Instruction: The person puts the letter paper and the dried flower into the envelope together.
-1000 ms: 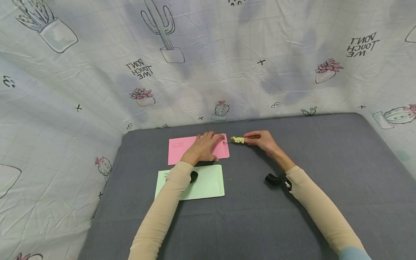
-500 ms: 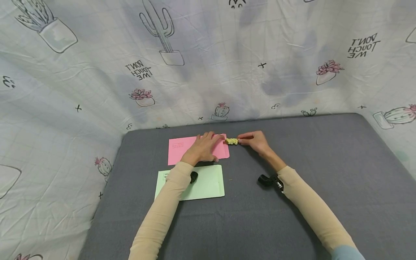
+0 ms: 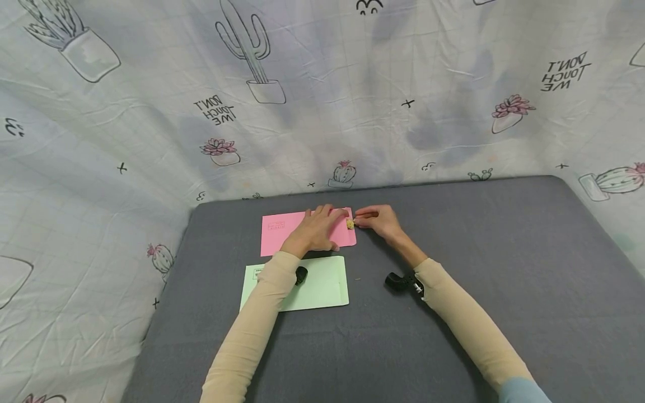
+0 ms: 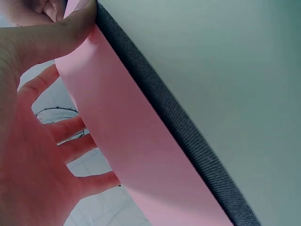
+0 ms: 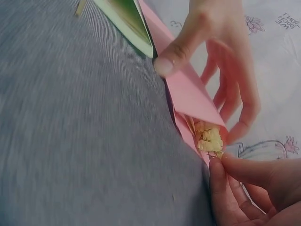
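My left hand (image 3: 314,228) spans the pink envelope (image 3: 278,232) on the table. In the left wrist view, the thumb (image 4: 70,35) is on the near edge of the envelope (image 4: 127,136) and the spread fingers reach its far edge. In the right wrist view the envelope's mouth gapes at its right end. A sprig of small yellow flowers (image 5: 209,136) lies partly inside that mouth; the rest of it is hidden. My right hand (image 3: 380,221) pinches the sprig's outer end between thumb and fingertips, just outside the opening.
A pale green envelope (image 3: 322,285) lies nearer me, partly under my left forearm. A tiny straw-coloured scrap (image 3: 358,279) is to its right. The grey cloth-covered table (image 3: 504,240) meets a printed curtain (image 3: 443,84) at the back. Black wrist cameras sit under both forearms.
My right hand has moved left, carrying the yellow flower sprig from outside the pink envelope into its mouth. My left hand has stayed on the envelope.
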Demonstrator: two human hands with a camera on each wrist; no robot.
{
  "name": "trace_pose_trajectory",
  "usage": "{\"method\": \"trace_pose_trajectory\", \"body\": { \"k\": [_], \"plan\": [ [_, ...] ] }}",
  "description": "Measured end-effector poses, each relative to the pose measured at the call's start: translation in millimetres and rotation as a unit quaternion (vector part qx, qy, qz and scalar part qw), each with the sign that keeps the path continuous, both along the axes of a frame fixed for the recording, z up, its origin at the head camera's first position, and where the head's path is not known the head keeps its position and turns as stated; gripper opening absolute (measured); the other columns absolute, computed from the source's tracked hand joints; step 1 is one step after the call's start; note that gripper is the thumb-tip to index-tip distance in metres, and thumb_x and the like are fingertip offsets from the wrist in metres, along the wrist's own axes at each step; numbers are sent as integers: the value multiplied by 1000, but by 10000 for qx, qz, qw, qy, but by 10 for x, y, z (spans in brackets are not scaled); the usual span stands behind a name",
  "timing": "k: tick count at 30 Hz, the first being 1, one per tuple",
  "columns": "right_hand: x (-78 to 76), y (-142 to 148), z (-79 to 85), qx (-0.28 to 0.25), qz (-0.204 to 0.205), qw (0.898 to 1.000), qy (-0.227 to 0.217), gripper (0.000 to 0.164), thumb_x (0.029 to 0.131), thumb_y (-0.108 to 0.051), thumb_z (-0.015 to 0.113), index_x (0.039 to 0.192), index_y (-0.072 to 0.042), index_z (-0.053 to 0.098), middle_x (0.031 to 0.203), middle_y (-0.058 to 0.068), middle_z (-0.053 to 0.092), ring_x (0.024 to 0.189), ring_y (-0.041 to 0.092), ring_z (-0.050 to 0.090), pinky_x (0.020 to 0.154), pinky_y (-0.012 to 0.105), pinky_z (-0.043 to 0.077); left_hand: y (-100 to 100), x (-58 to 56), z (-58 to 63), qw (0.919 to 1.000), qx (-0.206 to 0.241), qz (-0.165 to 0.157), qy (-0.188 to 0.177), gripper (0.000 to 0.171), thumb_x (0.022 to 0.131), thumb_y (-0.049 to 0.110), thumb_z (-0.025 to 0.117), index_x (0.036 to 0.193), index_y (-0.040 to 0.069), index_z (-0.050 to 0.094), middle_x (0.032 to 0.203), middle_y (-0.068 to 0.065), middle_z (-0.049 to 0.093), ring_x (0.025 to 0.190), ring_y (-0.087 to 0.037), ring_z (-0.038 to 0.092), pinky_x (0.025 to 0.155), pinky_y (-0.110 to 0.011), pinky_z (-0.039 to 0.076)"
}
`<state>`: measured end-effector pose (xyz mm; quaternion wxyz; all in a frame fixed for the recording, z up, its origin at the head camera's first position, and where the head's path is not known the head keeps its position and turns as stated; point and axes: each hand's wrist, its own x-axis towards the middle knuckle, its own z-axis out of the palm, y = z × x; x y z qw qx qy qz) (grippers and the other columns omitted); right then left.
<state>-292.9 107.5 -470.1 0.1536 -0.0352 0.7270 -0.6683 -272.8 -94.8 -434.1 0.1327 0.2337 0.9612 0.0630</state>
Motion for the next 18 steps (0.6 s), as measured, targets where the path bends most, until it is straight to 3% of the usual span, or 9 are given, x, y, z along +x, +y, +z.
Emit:
{"method": "trace_pose_trajectory", "body": {
  "k": [8,14,18],
  "plan": [
    [18,-75,41,-404,221,9980,-432,29,92,4,62,119,15,62,114,32,64,84,10,71,79,28,56,-5,5,-17,10000,-36,14,29,92,74,40,85,150,27,35,144,-13,41,134,-31,39,111,-57,25],
    [29,-102,50,-767,631,9891,-1084,34,98,4,51,130,17,51,123,32,60,86,11,70,84,31,55,-6,24,-27,10000,-13,7,-54,94,75,40,84,152,27,32,144,-13,41,134,-31,39,112,-57,24],
    [29,-130,72,-788,894,9841,-1320,42,101,2,44,141,14,39,134,33,51,102,20,67,91,34,52,-9,18,-24,10000,-26,-41,-19,93,75,40,84,151,27,33,143,-13,41,134,-31,39,111,-57,25]
  ]
}}
